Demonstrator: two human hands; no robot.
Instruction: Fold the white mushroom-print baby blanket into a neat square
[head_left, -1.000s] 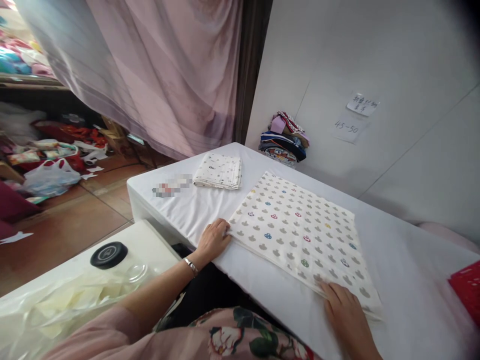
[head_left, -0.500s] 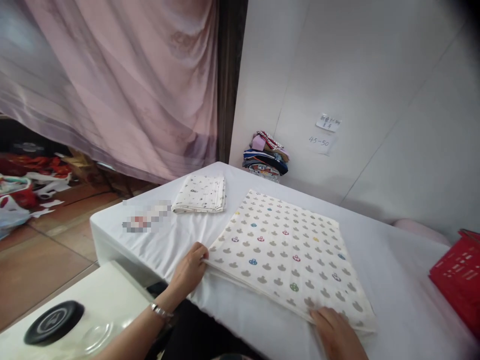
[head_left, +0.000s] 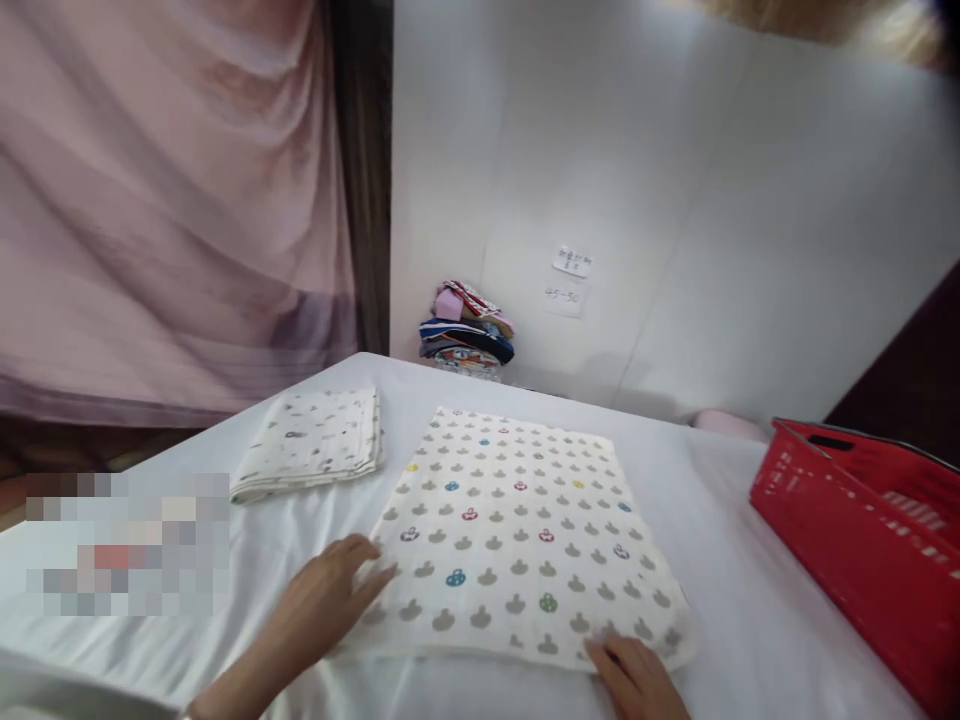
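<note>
A folded white cotton cloth with grey and coloured mushroom prints (head_left: 517,530) lies flat on the table in front of me. Over its near left edge is my left hand (head_left: 322,605), with thumb and fingers apart and nothing gripped. My right hand (head_left: 637,680) is at the near right edge, its fingertips resting on the cloth and the fingers slightly parted. To the left lies a second, smaller folded cloth (head_left: 315,440), white with small grey prints, and neither hand touches it.
A white sheet (head_left: 300,560) covers the table. On the right stands a red plastic basket (head_left: 840,550). Stacked folded fabrics (head_left: 469,335) stand by the wall beyond the far edge, under paper notes (head_left: 566,298). A pink curtain (head_left: 172,200) hangs at the left; a blurred patch (head_left: 127,550) covers something.
My view has turned right and come closer to the table, bringing more of the red basket in. My left hand has let go of the cloth's near left corner and opened.
</note>
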